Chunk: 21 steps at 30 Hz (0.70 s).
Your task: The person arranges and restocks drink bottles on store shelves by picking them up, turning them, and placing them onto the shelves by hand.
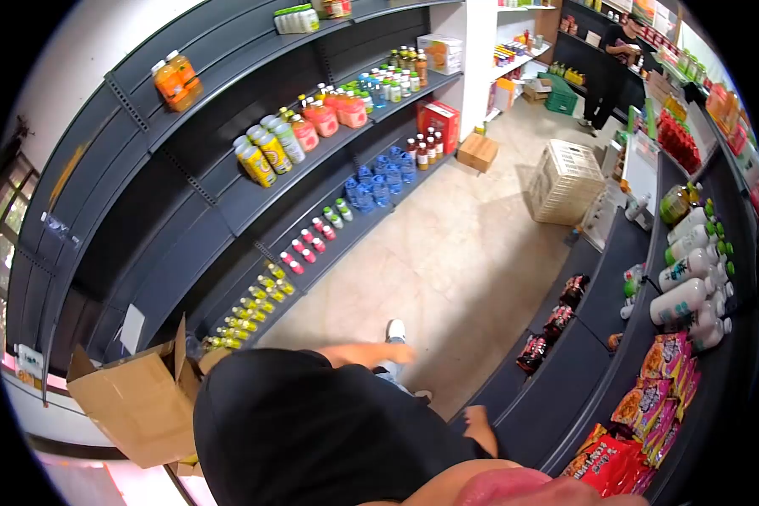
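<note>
Hanging the bare left hand (403, 354) beside a white shoe (395, 327), without showing clearly whether clenched or released. Holding the bare right hand (479, 426) near the front edge of the lowest dark-grey right-side shelf (497, 394), just as unclear in grip. Displaying along that edge three glossy black-and-red packs (557, 320). Facing, across the pale floor (434, 253), small yellow bottles (276, 271).

A shop, shown by dark shelves (557, 384) lined with bottled drinks (348, 108) and bagged snacks (646, 403).
</note>
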{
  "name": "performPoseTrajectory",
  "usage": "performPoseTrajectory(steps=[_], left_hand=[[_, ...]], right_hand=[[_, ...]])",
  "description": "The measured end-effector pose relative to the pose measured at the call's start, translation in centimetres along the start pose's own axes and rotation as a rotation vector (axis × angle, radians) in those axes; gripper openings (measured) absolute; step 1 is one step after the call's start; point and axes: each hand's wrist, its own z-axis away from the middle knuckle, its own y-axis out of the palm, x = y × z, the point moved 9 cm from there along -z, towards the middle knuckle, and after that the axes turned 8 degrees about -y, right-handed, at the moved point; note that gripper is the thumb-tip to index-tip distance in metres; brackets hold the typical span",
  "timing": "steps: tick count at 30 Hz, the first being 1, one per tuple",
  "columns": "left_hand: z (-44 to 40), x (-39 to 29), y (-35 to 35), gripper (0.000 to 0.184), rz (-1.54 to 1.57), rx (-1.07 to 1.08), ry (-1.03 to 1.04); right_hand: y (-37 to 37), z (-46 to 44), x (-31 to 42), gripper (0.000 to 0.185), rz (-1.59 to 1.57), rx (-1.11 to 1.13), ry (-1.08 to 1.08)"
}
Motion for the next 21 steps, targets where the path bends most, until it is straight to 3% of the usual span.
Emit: performPoseTrajectory(steps=[1, 2, 3, 5, 8, 11, 12, 13, 14, 15, 16, 17, 18, 19, 21], left_hand=[[-0.3, -5.7, -0.9, 0.045, 0.105, 0.007, -0.114], [0.2, -13.5, -2.7, 0.046, 0.128, 0.002, 0.152], [2.4, -19.6, -4.7, 0.041, 0.093, -0.074, 0.325], [8.1, -27.6, -8.3, 0.035, 0.212, 0.079, 0.615], [10.6, -25.5, -9.2, 0.027, 0.454, 0.097, 0.703], [6.7, -10.5, -5.4, 0.036, 0.516, -0.007, 0.334], [5.7, -2.5, -3.3, 0.036, 0.608, -0.010, 0.081], [8.2, 4.4, -3.8, 0.039, 0.398, -0.109, -0.189], [9.8, 12.6, -2.2, 0.040, 0.292, -0.295, -0.245], [12.2, 18.9, -1.0, 0.039, -0.027, -0.175, -0.439], [19.6, 22.7, -2.5, 0.035, 0.118, -0.159, -0.797], [23.6, 28.2, -1.4, 0.033, 0.237, -0.195, -0.938], [26.9, 34.6, 1.1, 0.037, 0.327, -0.244, -1.014], [29.6, 36.7, 0.4, 0.045, 0.406, -0.150, -0.968], [37.0, 41.9, 1.1, 0.041, 1.365, -0.576, -1.134]], right_hand=[[-2.4, 0.8, -0.4, 0.021, -0.308, -0.186, -0.018], [-5.2, 7.9, 1.7, 0.025, -0.608, -0.365, -0.083], [-6.3, 9.6, 3.2, 0.024, -0.843, -0.454, -0.171], [-9.0, 11.8, 6.2, 0.025, -0.777, -0.494, -0.313], [-10.4, 12.6, 9.9, 0.021, -0.554, -0.511, -0.510], [-7.3, 13.3, 11.6, 0.020, -0.603, -0.438, -0.390], [-6.1, 6.5, 10.6, 0.022, -0.685, -0.250, -0.342], [-4.1, 7.2, 11.5, 0.022, -0.600, -0.279, -0.361], [-1.9, 8.0, 13.6, 0.021, -0.502, -0.289, -0.409], [0.5, 8.1, 15.7, 0.021, -0.405, -0.287, -0.472], [2.9, 7.6, 17.6, 0.021, -0.311, -0.283, -0.545], [5.3, 7.1, 20.2, 0.022, -0.212, -0.281, -0.644], [7.8, 6.6, 22.9, 0.023, -0.118, -0.284, -0.750], [9.9, 5.8, 25.5, 0.024, -0.048, -0.287, -0.853], [12.9, 4.5, 30.7, 0.027, -0.004, -0.295, -1.024]])
